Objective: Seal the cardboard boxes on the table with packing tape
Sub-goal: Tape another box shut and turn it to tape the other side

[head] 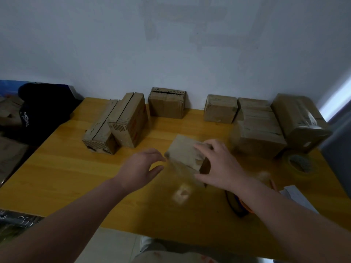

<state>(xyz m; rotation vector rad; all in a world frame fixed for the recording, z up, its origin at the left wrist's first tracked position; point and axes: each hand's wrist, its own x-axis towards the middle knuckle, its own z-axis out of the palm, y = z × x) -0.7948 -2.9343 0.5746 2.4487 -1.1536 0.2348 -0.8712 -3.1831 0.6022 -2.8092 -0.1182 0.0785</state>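
A small cardboard box [183, 151] sits blurred at the middle of the yellow wooden table [66, 168]. My right hand [218, 166] grips its right side, fingers over the top and thumb at the near edge. My left hand [141, 166] hovers just left of the box with relaxed fingers, holding nothing. A strip of clear tape seems to hang down the box's near face, too blurred to be sure. A roll of packing tape [299, 164] lies flat at the right.
Several cardboard boxes stand along the back: a pair at left [115, 124], one at the wall [167, 103], a taped group at right [260, 128]. An orange-handled tool [237, 204] lies under my right forearm beside white paper [298, 196]. A dark cap [41, 107] lies off the table's left.
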